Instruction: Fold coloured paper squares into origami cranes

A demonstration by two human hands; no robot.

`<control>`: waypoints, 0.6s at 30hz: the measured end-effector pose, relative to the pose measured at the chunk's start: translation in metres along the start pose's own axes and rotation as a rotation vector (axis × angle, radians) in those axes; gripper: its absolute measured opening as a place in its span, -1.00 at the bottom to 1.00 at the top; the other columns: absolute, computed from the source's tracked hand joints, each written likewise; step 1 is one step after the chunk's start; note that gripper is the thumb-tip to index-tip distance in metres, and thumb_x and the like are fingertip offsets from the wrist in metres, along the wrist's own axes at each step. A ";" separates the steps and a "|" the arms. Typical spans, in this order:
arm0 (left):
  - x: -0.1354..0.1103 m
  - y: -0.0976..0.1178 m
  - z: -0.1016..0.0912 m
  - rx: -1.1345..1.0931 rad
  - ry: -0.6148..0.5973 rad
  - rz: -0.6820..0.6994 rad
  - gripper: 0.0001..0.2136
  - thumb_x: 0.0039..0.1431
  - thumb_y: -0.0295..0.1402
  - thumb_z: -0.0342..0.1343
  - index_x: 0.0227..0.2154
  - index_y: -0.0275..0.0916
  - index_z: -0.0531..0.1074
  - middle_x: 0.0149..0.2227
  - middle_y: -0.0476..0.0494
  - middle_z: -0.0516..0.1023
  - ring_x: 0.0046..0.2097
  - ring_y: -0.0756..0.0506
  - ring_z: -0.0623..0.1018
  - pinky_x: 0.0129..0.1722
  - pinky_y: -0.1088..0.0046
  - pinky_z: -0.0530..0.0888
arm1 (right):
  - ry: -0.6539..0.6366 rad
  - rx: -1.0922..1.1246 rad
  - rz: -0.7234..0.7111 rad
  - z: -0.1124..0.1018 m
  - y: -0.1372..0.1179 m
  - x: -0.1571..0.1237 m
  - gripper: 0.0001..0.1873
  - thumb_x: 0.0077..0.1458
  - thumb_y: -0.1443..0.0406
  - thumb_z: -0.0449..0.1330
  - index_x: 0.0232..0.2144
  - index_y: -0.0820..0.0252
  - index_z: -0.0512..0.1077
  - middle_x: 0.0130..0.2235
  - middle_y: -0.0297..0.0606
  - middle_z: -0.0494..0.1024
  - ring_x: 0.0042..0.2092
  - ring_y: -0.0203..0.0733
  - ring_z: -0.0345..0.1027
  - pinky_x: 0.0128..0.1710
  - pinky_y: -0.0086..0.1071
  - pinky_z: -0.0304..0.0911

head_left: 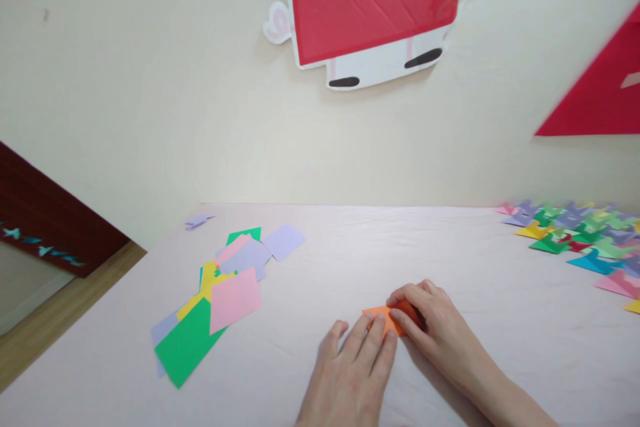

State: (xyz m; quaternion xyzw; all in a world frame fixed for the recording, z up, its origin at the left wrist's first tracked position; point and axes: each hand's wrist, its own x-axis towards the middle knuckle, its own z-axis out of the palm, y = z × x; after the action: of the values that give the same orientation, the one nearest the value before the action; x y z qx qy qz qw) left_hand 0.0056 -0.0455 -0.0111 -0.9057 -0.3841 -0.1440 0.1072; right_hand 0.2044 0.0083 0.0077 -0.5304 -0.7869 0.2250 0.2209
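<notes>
Under flattened left fingers [371, 347], orange paper [388, 321], its right end (darker orange) pinched by right fingers [409, 326]

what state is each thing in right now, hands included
Orange paper: folded, partly covered by fingers
Left hand: fingers extended, tips on the orange paper
Right hand: fingers bent, touching the orange paper
Loose sheets: flat, overlapping
Purple piece: folded
Folded shapes: grouped close together
Red poster: on wall, wrinkled
</notes>
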 end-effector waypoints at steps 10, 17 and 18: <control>0.002 0.001 -0.004 -0.083 -0.099 -0.024 -0.36 0.29 0.12 -0.21 0.13 -0.30 0.36 0.21 -0.22 0.37 0.20 -0.20 0.31 0.07 0.27 0.22 | 0.073 -0.082 0.019 0.005 -0.014 -0.012 -0.86 0.04 0.33 0.18 -0.27 0.08 0.40 -0.19 -0.24 0.49 -0.13 -0.02 0.27 -0.11 -0.13 0.18; 0.006 0.004 -0.009 -0.192 -0.165 -0.084 -0.33 0.24 0.15 -0.17 0.15 -0.30 0.33 0.21 -0.24 0.36 0.22 -0.23 0.34 0.13 0.15 0.25 | 0.089 -0.059 0.068 0.009 -0.012 -0.010 -0.83 0.01 0.34 0.15 -0.27 0.06 0.38 -0.15 -0.23 0.47 -0.12 -0.01 0.28 -0.12 -0.13 0.17; 0.006 0.004 -0.010 -0.198 -0.171 -0.092 -0.33 0.24 0.16 -0.17 0.15 -0.30 0.34 0.21 -0.24 0.37 0.22 -0.23 0.34 0.14 0.13 0.25 | 0.077 -0.043 0.069 0.009 -0.010 -0.011 -0.81 0.01 0.35 0.14 -0.25 0.06 0.38 -0.13 -0.23 0.46 -0.11 -0.01 0.28 -0.11 -0.12 0.17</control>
State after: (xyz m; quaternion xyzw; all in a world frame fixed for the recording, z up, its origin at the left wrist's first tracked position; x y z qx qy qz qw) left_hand 0.0110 -0.0470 -0.0002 -0.9023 -0.4167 -0.1084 -0.0224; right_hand 0.1950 -0.0062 0.0053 -0.5700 -0.7638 0.1950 0.2318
